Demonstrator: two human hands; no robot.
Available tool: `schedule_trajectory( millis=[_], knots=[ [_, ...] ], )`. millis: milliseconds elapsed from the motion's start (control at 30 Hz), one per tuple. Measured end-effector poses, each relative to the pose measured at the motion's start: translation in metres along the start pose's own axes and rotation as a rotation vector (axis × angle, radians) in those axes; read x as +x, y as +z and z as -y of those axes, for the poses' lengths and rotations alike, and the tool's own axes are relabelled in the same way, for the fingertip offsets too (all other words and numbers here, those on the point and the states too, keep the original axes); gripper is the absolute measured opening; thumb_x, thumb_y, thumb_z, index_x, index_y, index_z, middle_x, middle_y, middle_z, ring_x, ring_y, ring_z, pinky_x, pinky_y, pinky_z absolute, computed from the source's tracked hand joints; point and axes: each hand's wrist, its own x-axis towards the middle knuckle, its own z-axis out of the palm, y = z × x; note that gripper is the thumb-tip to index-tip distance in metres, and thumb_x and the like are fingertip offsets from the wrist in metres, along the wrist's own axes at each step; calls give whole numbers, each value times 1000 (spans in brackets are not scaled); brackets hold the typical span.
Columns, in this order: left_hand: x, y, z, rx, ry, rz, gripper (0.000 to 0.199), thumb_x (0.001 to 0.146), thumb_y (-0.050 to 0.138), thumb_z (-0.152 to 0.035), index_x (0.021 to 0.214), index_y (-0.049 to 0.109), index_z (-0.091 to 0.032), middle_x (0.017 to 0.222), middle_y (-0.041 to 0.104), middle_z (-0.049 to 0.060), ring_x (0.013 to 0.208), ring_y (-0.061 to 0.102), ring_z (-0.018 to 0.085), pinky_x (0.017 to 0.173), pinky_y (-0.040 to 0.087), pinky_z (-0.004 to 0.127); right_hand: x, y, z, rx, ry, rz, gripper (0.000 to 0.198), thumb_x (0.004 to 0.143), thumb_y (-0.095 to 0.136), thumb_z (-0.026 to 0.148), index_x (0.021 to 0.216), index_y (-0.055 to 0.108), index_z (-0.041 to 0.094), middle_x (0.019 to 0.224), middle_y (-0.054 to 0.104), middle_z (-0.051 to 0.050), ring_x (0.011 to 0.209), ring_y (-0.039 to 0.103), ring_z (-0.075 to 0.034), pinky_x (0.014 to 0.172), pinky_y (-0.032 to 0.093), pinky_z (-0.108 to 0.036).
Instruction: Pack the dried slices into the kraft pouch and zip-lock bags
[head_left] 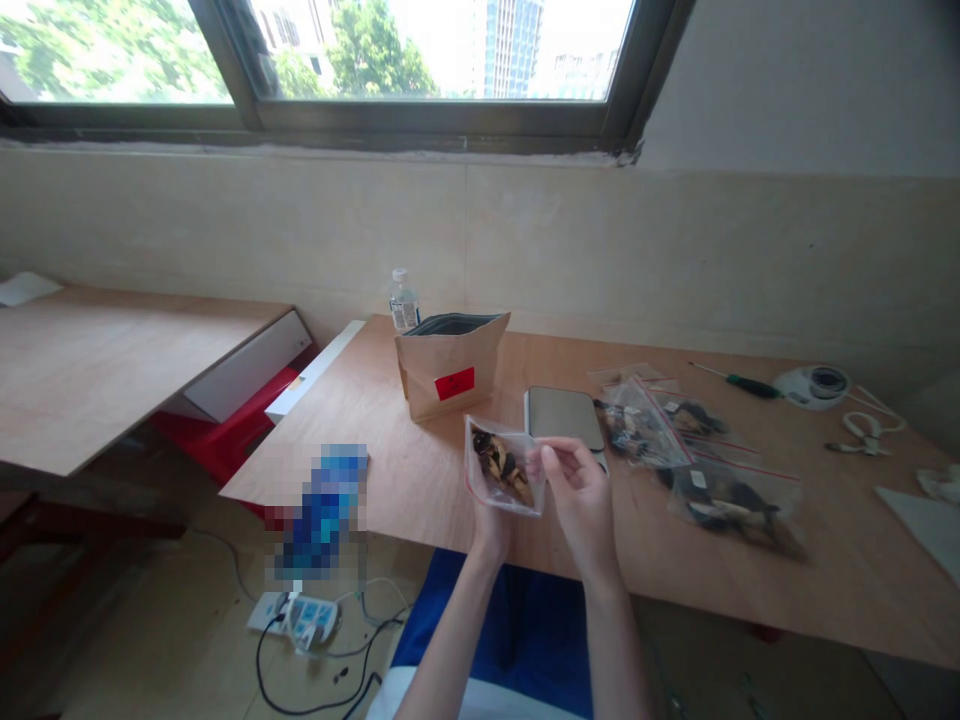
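Note:
A small clear zip bag (501, 468) with dark and pale dried pieces inside is held above the table's front edge. My left hand (491, 530) supports it from underneath, its fingers mostly hidden behind the bag. With thumb and fingers together, my right hand (581, 495) grips the bag's right edge. Just beyond the bag is a flat grey scale (564, 414), partly covered by my right hand. A brown paper pouch (448, 375) with a red label stands upright behind and to the left, its top gaping.
Several similar filled bags (731, 500) lie on the right. Farther right are a screwdriver (750, 385), a white round device (812, 386) and a coiled cable (866, 432). A plastic bottle (403, 300) stands behind the pouch. A power strip (296, 618) lies low on the left.

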Motion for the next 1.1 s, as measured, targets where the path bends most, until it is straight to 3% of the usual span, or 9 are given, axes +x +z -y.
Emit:
schedule_trajectory(
  millis=[133, 267, 400, 600, 733, 867, 1100],
  knots=[
    [9, -2, -8, -76, 18, -99, 41, 88, 45, -49, 103, 66, -17, 96, 69, 6, 94, 64, 19, 85, 48, 29, 1, 4, 6, -279, -210, -78, 23, 84, 54, 28, 107, 54, 21, 109, 59, -9, 94, 58, -19, 81, 51, -36],
    [26, -4, -14, -223, 65, -104, 43, 92, 37, -47, 105, 66, -17, 104, 68, 6, 100, 62, 16, 91, 45, 26, 10, 16, 15, -364, -311, 242, 23, 90, 40, 16, 105, 56, 22, 105, 61, -7, 101, 58, -18, 88, 48, -34],
    [42, -6, -16, -289, 52, -125, 45, 96, 27, -39, 96, 68, -20, 101, 69, 3, 99, 62, 12, 91, 45, 22, 32, 35, 13, -537, -275, 511, 34, 88, 34, 6, 108, 59, 18, 109, 63, -9, 105, 58, -18, 93, 45, -34],
    [54, -8, -17, -296, 22, -113, 35, 93, 35, -29, 92, 68, -18, 96, 70, 4, 98, 63, 13, 90, 46, 24, 64, 52, 12, -891, -175, 775, 22, 87, 46, 9, 96, 64, 17, 101, 67, -10, 92, 64, -19, 81, 45, -28],
    [57, -11, -19, -283, 4, -92, 30, 90, 40, -26, 94, 68, -17, 98, 70, 6, 106, 61, 17, 93, 46, 29, 75, 64, -7, -994, -235, 819, 20, 85, 51, 14, 101, 62, 14, 109, 62, -14, 101, 59, -23, 85, 44, -31],
    [58, -11, -20, -264, -1, -77, 32, 89, 40, -30, 97, 68, -18, 105, 69, 6, 115, 56, 19, 96, 44, 29, 80, 74, -28, -988, -288, 827, 40, 77, 61, 21, 115, 54, 8, 118, 55, -20, 114, 49, -30, 94, 40, -38],
    [58, -14, -18, -203, -19, -35, 32, 86, 46, -36, 103, 67, -19, 112, 66, 6, 115, 56, 24, 94, 46, 34, 80, 69, -30, -866, -250, 858, 56, 72, 65, 22, 125, 46, 14, 120, 52, -17, 117, 46, -30, 96, 37, -41]
  ],
)
